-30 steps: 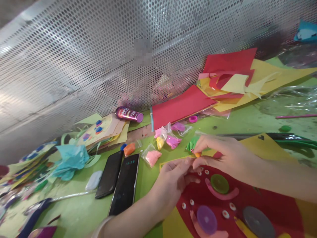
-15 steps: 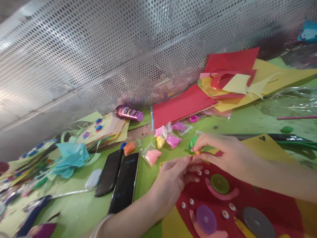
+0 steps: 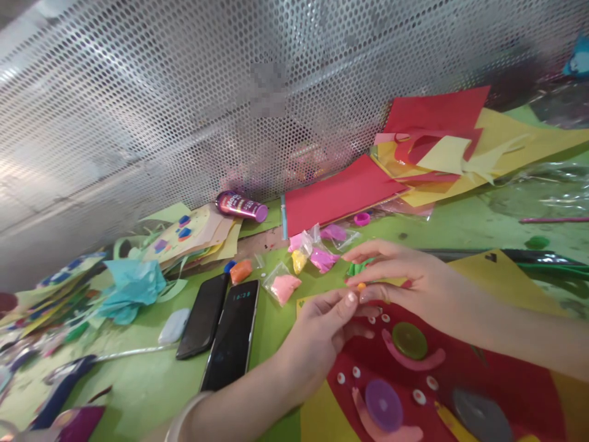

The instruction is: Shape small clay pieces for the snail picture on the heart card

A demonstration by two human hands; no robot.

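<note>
A small orange clay ball [image 3: 361, 286] sits in the pinch of my right hand [image 3: 405, 276], between thumb and fingers. My left hand [image 3: 329, 322] touches it from the left, its thumb pressed against its curled index finger; whatever may be inside is hidden. Below both hands lies red paper [image 3: 359, 350] on a yellow sheet [image 3: 315, 411]. On it are snail-like figures: a green disc [image 3: 409, 341] and a purple disc [image 3: 383, 405] over pink clay bodies, and a grey disc [image 3: 481, 414] by a yellow one, with googly eyes [image 3: 418, 397]. Green clay [image 3: 359, 267] shows behind my right fingers.
Left of my hands lie two phones [image 3: 232, 337], a white case [image 3: 173, 326] and bags of pink clay [image 3: 284, 287] and orange clay [image 3: 240, 271]. A purple tube [image 3: 242, 206], red paper sheets [image 3: 340, 195] and yellow scraps line the perforated metal panel [image 3: 193, 110].
My right hand's upper fingers have lifted and spread a little, showing more of the orange ball. My left hand has barely moved; the view has shifted slightly.
</note>
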